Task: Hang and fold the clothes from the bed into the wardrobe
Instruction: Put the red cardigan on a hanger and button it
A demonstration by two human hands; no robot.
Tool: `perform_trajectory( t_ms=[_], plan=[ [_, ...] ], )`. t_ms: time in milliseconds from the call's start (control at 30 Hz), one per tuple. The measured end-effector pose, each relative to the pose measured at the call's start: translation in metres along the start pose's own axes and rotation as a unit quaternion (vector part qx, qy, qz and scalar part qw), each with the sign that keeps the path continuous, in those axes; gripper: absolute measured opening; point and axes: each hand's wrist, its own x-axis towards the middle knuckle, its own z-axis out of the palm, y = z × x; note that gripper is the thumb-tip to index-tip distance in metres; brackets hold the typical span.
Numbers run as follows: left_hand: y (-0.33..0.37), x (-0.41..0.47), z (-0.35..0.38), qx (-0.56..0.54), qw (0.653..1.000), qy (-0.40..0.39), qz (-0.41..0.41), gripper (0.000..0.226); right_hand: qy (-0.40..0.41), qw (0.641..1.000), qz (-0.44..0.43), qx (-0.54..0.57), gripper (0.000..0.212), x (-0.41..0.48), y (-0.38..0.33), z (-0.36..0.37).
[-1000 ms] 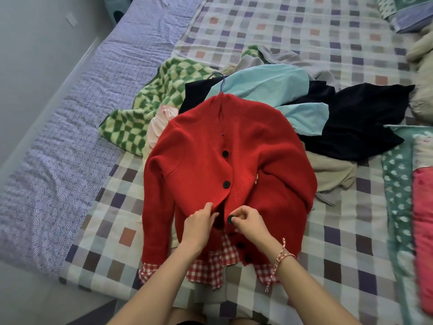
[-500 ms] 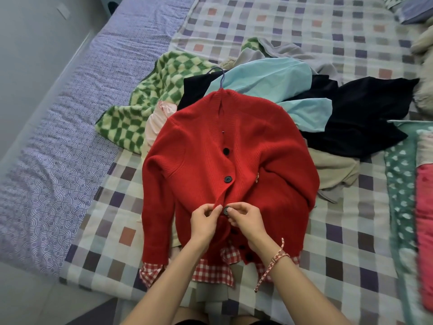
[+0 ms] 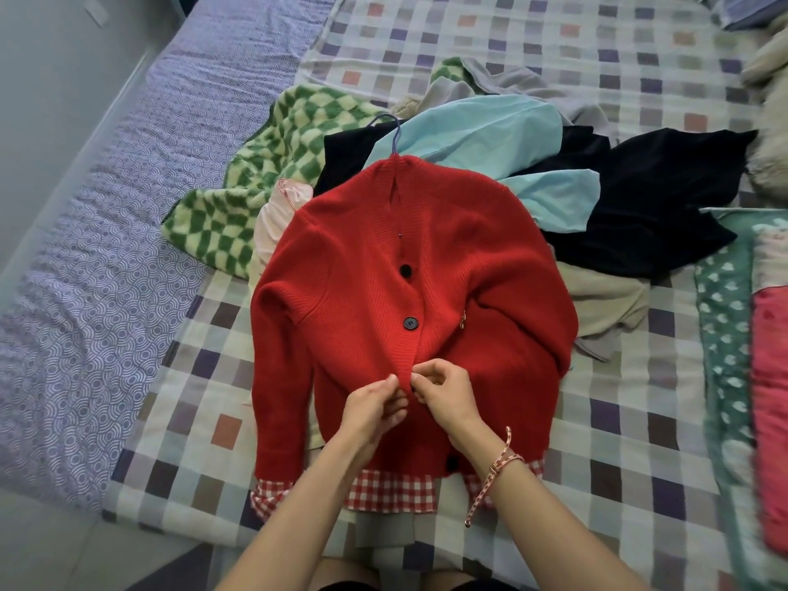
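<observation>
A red knit cardigan (image 3: 469,266) with black buttons lies front-up on the checked bedspread (image 3: 618,428). A blue hanger hook (image 3: 394,130) sticks out of its collar. Two buttons show fastened on the placket. My left hand (image 3: 373,405) pinches the left placket edge below the second button. My right hand (image 3: 443,392) pinches the right edge against it, and the button there is hidden by my fingers. A red-and-white gingham hem (image 3: 390,490) shows under the cardigan's bottom edge.
Behind the cardigan lies a heap of clothes: a green checked fleece (image 3: 256,181), a light blue garment (image 3: 490,130), black garments (image 3: 652,202), a beige one (image 3: 605,300). A purple patterned mattress (image 3: 106,258) runs along the left. Green and pink bedding (image 3: 763,377) lies at the right.
My two hands have come together on the placket and moved slightly up; the button that my right hand held is now covered by my fingers.
</observation>
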Motion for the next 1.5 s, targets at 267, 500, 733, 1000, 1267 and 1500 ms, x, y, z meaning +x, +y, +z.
perform_trajectory(
  t_ms=[267,500,733,1000,1267,1500],
  plan=[
    [0.002,0.009,-0.003,-0.049,0.997,-0.052,-0.039,0.013,-0.009,0.999,0.006,0.03,0.02,0.002,0.0,-0.007],
    [0.001,0.011,-0.006,-0.003,0.998,-0.055,-0.007,0.013,-0.02,0.999,0.012,0.022,0.022,0.005,0.002,-0.005],
    [-0.002,0.012,0.001,0.183,0.976,0.018,0.121,0.014,0.002,0.999,0.013,-0.05,0.014,0.005,0.008,-0.001],
    [-0.003,0.004,0.006,0.325,0.892,0.111,0.293,0.014,0.102,0.991,0.077,-0.026,0.006,0.005,-0.002,0.019],
    [-0.003,0.01,0.008,0.266,0.915,0.106,0.284,0.026,0.167,0.976,0.134,0.031,0.022,0.005,0.001,0.033],
    [-0.007,0.007,0.016,0.303,0.885,0.15,0.319,0.037,0.157,0.978,0.133,-0.027,0.008,0.003,0.0,0.03]
  ],
)
